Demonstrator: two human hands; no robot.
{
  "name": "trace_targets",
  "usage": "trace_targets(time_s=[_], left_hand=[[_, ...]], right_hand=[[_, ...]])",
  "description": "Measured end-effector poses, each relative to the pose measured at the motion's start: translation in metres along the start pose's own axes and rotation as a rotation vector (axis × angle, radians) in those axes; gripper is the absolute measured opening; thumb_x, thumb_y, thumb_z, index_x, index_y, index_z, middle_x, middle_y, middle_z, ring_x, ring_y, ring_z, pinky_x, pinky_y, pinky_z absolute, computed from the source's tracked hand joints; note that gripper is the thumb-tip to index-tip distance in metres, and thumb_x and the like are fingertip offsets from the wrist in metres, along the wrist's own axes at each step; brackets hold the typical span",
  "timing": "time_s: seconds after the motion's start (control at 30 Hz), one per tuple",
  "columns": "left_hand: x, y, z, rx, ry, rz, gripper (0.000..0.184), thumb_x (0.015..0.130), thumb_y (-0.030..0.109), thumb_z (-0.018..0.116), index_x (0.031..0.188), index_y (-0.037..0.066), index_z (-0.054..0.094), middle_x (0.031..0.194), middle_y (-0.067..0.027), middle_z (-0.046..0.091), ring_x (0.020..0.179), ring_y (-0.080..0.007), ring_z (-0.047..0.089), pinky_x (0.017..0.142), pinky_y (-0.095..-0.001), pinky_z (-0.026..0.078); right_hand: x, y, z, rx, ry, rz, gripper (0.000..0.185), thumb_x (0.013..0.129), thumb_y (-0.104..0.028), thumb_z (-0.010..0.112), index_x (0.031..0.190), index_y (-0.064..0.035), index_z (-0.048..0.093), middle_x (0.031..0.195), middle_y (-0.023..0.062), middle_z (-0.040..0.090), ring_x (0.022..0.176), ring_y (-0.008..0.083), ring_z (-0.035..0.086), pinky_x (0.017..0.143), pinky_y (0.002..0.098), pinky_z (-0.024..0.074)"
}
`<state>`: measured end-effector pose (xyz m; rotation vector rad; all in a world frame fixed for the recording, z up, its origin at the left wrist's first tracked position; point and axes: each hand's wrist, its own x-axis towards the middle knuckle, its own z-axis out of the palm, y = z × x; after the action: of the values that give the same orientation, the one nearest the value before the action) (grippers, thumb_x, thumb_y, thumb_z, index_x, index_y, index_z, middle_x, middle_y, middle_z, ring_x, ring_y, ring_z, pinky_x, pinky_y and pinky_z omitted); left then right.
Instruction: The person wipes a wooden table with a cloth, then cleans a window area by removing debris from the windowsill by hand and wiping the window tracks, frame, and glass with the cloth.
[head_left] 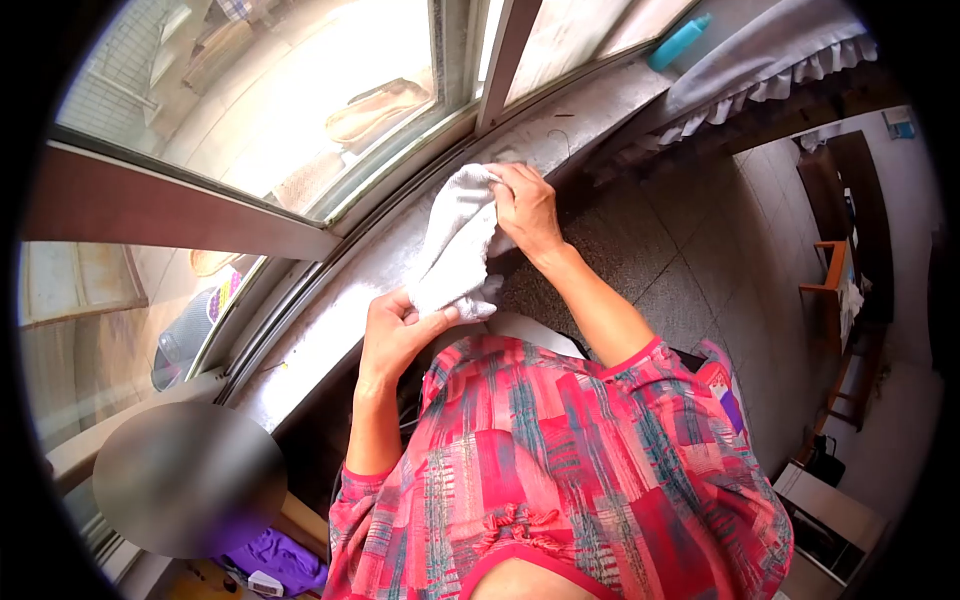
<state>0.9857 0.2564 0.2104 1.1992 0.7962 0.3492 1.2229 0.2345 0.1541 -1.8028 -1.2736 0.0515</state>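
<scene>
A crumpled white cloth (pixel 452 238) is stretched between my two hands, above the edge of the window sill (pixel 330 322). My left hand (pixel 398 328) pinches its lower end between thumb and fingers. Higher up, my right hand (pixel 527 212) has its fingers curled over the cloth's upper end. Folds of the cloth hide some of my fingertips. The sliding window (pixel 470 122) with its metal frame and track runs just beyond the sill.
A turquoise bottle (pixel 680 42) lies at the sill's far right, beside a grey ruffled curtain (pixel 770 65). Tiled floor (pixel 690 240) stretches to the right, towards an orange wooden chair (pixel 828 268). Purple fabric (pixel 272 560) is at lower left, next to a blurred patch.
</scene>
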Motion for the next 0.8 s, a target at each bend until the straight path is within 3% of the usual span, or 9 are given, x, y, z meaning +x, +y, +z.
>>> trace_targets(time_s=[0.07,0.17,0.2,0.27,0.4,0.6,0.63,0.67,0.8], left_hand=[[-0.006,0.001,-0.009,-0.073,-0.002,0.0,0.033,0.074,0.013,0.074,0.1,-0.005,0.066,0.088,-0.0059,0.068,0.078,-0.0103,0.061,0.07,-0.0249,0.049],[-0.013,-0.001,-0.028,-0.301,-0.087,0.098,0.032,0.067,0.008,0.069,0.094,-0.008,0.065,0.081,-0.008,0.066,0.07,-0.0123,0.061,0.062,-0.0228,0.047],[-0.017,-0.003,-0.037,-0.295,-0.101,0.098,0.047,0.061,0.019,0.072,0.097,-0.008,0.064,0.09,-0.0125,0.068,0.076,-0.0184,0.064,0.07,-0.0272,0.049],[-0.022,-0.003,-0.045,-0.425,-0.143,0.188,0.05,0.057,0.017,0.071,0.097,-0.011,0.063,0.09,-0.0146,0.068,0.075,-0.0196,0.064,0.069,-0.0273,0.049],[-0.015,0.018,-0.025,-0.495,-0.088,0.326,0.049,0.055,0.015,0.071,0.095,-0.013,0.062,0.088,-0.0158,0.067,0.071,-0.0192,0.063,0.065,-0.0266,0.049],[-0.007,0.029,0.008,-0.33,0.023,0.344,0.048,0.056,0.017,0.069,0.091,-0.014,0.06,0.069,-0.0126,0.064,0.048,-0.0148,0.054,0.05,-0.0236,0.042],[-0.007,0.025,0.009,-0.34,0.012,0.319,0.052,0.057,0.019,0.069,0.096,-0.014,0.059,0.079,-0.0145,0.066,0.061,-0.0182,0.061,0.061,-0.0259,0.048],[-0.006,0.022,0.015,-0.334,0.027,0.315,0.052,0.057,0.019,0.069,0.096,-0.014,0.059,0.079,-0.0145,0.066,0.061,-0.0182,0.061,0.061,-0.0259,0.048],[-0.001,0.012,0.04,-0.354,0.157,0.287,0.071,0.058,0.021,0.071,0.116,-0.015,0.051,0.109,-0.0207,0.063,0.096,-0.0274,0.064,0.089,-0.0351,0.048]], right_hand=[[-0.012,-0.011,-0.017,0.109,-0.099,-0.06,0.022,0.079,-0.004,0.058,0.099,0.0001,0.065,0.09,0.0153,0.065,0.085,0.0299,0.063,0.077,0.0343,0.0493],[-0.027,-0.016,-0.042,0.278,-0.197,0.068,0.022,0.083,-0.011,0.062,0.101,0.002,0.064,0.087,0.0122,0.067,0.081,0.0211,0.065,0.075,0.0309,0.0498],[-0.027,-0.012,-0.05,0.38,-0.226,0.171,0.021,0.086,-0.015,0.062,0.098,0.0009,0.065,0.088,0.0089,0.068,0.079,0.0157,0.064,0.071,0.0281,0.0496],[-0.022,0.022,-0.058,0.603,-0.194,0.534,0.02,0.087,-0.02,0.063,0.095,-0.0018,0.065,0.087,0.0064,0.067,0.078,0.0111,0.062,0.063,0.0244,0.0489],[0.003,0.095,-0.056,0.351,0.102,0.925,0.031,0.08,-0.03,0.072,0.094,-0.0041,0.062,0.082,0.0038,0.065,0.071,0.0088,0.06,0.051,0.0223,0.0479],[0.026,0.129,-0.056,0.248,-0.165,0.946,0.031,0.077,-0.032,0.075,0.084,-0.0036,0.065,0.078,0.0039,0.066,0.063,0.0103,0.062,0.048,0.0211,0.0432],[0.028,0.129,-0.06,0.245,-0.233,0.931,0.029,0.078,-0.031,0.073,0.085,-0.0033,0.065,0.078,0.0039,0.066,0.062,0.0095,0.061,0.047,0.0211,0.0421],[0.031,0.131,-0.064,0.243,-0.3,0.915,0.028,0.08,-0.03,0.072,0.085,-0.003,0.066,0.078,0.0038,0.067,0.062,0.0087,0.061,0.046,0.0211,0.0409],[0.047,0.149,-0.078,0.378,-0.531,0.897,0.023,0.084,-0.026,0.067,0.085,-0.0036,0.065,0.077,0.003,0.067,0.058,0.0062,0.058,0.045,0.0197,0.039]])
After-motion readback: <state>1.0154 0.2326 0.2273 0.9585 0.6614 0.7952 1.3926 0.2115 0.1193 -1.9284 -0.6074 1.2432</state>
